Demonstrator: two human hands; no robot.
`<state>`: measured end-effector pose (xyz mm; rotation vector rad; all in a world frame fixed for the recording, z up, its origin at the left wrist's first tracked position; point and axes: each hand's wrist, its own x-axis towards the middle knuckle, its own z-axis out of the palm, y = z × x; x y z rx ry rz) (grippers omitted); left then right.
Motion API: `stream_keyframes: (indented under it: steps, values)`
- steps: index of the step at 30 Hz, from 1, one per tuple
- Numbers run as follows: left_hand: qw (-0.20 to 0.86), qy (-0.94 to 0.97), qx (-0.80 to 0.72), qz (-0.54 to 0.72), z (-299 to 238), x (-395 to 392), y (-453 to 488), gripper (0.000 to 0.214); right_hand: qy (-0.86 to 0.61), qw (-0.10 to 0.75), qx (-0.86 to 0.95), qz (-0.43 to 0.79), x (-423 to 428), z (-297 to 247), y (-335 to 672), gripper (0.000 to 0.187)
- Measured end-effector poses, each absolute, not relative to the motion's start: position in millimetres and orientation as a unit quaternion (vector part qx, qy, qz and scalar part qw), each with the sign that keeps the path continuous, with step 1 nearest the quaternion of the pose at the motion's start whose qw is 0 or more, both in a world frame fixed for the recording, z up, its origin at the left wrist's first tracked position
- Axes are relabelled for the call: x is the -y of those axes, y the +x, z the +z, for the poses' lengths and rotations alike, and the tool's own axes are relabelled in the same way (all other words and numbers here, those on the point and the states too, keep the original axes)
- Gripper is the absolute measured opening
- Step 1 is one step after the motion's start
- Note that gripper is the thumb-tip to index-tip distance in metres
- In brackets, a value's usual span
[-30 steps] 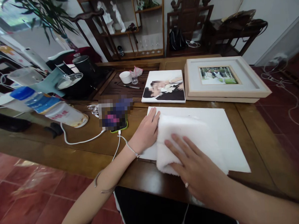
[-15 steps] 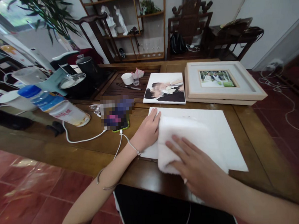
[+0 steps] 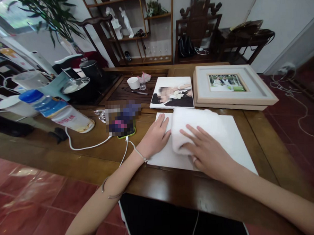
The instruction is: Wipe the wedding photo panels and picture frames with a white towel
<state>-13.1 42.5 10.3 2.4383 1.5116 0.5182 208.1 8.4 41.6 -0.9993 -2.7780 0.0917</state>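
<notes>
Beneath the left hand (image 3: 156, 137) and right hand (image 3: 208, 155) lies a wooden table (image 3: 159, 179), with a framed picture (image 3: 227, 82) beyond the right. Under both is a white board (image 3: 168, 159). The right's fingers spread over a white cloth (image 3: 209, 119) on it, grip unclear; the left rests flat, holding nothing.

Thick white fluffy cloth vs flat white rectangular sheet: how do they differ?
Surface: the thick white fluffy cloth looks plush; the flat white rectangular sheet looks smooth.
Size: the cloth covers less area; the sheet extends past it.
Contact: the right hand rests on the cloth, the left hand on the sheet.
Both are white.
</notes>
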Motion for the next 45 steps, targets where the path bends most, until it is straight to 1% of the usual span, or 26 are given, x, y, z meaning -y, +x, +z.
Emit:
stream_keyframes:
  steps: [4,7,14,19,24,29,34,36,38,42,45]
  values:
    - [0.123,0.839,-0.498,0.182,11.6,-43.4,-15.6,0.054,-0.300,0.089,0.947,0.072,16.2,46.8,201.7,0.042]
    - [0.124,0.839,-0.502,0.168,13.0,-43.3,-15.1,0.053,-0.304,0.087,0.945,0.089,7.7,50.7,206.5,0.040]
    - [0.119,0.824,-0.523,0.181,11.2,-41.3,-11.1,0.048,-0.321,0.103,0.940,0.045,-24.8,47.4,216.6,0.037]
    - [0.116,0.821,-0.533,0.168,12.2,-39.7,-9.3,0.048,-0.294,0.091,0.951,0.036,-22.1,44.8,217.9,0.040]
    - [0.100,0.828,-0.531,0.148,11.0,-39.3,-8.7,0.050,-0.312,0.108,0.944,0.020,-19.3,39.2,214.4,0.040]
    - [0.089,0.830,-0.523,0.172,6.8,-39.4,-10.7,0.048,-0.323,0.116,0.939,-0.002,-12.1,33.6,207.2,0.039]
    - [0.094,0.845,-0.495,0.180,7.8,-40.8,-13.6,0.049,-0.271,0.118,0.955,0.022,-4.6,36.7,204.0,0.034]
    - [0.094,0.845,-0.496,0.176,8.5,-41.0,-13.5,0.049,-0.263,0.124,0.956,0.042,-12.4,38.6,207.9,0.035]
    - [0.095,0.837,-0.511,0.172,8.6,-40.6,-12.7,0.048,-0.287,0.138,0.947,0.046,-27.2,39.7,215.2,0.038]
    - [0.098,0.826,-0.531,0.161,8.7,-39.2,-10.5,0.050,-0.358,0.169,0.918,0.015,-51.6,41.6,227.0,0.044]
    - [0.095,0.826,-0.534,0.154,9.6,-38.8,-9.9,0.051,-0.363,0.131,0.922,0.007,-38.0,46.2,221.7,0.043]
